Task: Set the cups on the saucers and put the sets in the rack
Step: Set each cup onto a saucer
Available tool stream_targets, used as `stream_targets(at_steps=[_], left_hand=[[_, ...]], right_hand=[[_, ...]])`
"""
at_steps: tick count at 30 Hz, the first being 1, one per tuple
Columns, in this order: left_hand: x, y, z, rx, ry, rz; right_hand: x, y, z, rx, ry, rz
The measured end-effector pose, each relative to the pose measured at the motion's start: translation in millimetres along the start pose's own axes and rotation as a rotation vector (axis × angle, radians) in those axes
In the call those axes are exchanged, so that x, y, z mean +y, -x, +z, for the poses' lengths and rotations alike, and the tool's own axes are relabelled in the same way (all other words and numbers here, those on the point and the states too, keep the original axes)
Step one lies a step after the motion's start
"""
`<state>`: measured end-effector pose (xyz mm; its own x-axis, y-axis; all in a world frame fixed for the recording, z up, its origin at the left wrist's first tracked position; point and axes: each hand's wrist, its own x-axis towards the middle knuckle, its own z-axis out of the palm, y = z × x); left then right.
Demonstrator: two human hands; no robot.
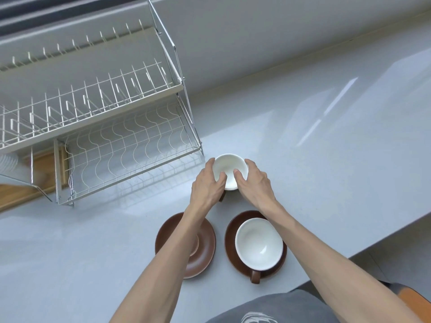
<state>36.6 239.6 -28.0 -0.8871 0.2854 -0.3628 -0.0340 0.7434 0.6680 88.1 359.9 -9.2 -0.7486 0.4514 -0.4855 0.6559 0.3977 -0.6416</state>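
Beyond two brown saucers [233, 259], one bearing a cup [258, 244], both hands [229, 183] clasp another cup [229, 167].

Grey counter [303, 159]: rack [130, 157], saucers [205, 248].

the counter [303, 159] was smooth, pale grey and glossy, throwing back window light. the rack [121, 145] was thin white-coated wire on shiny metal posts. the 2 saucers [205, 243] looked like matt brown ceramic; the cups [257, 243] were glazed white inside. a wooden board [44, 166] showed grain.
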Motion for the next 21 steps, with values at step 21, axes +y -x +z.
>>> stream_targets(at_steps=[21], left_hand=[[-30, 94, -54, 0.19, 0.058, -0.055]], right_hand=[[-22, 76, 25, -0.057, 0.092, -0.214]])
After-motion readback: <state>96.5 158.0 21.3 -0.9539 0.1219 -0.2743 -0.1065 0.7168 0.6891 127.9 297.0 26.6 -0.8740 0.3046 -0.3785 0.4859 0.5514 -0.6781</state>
